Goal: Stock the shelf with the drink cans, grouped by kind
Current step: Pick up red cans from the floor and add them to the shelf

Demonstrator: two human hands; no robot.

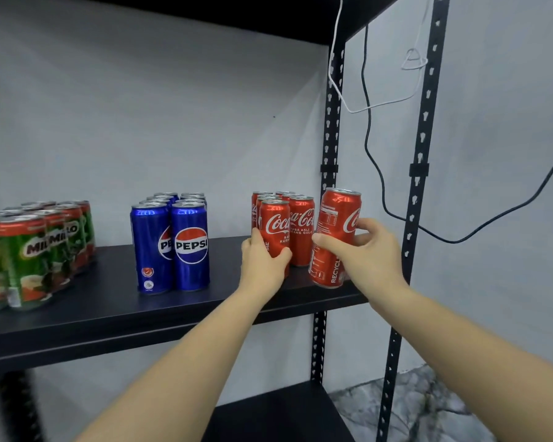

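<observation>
Both forearms are reaching up and forward to the black shelf (115, 301). Right hand (361, 250) is gripping a tilted Coca-Cola can (334, 237), thumb across its front, fingers (364, 238) curled round the far side, its base at the shelf's front right corner. Left hand (262, 260) is wrapping the front can of the Coca-Cola group (284, 224), thumb right, fingers left. Pepsi cans (171, 240) are standing left of that group, Milo cans (32, 250) farther left.
</observation>
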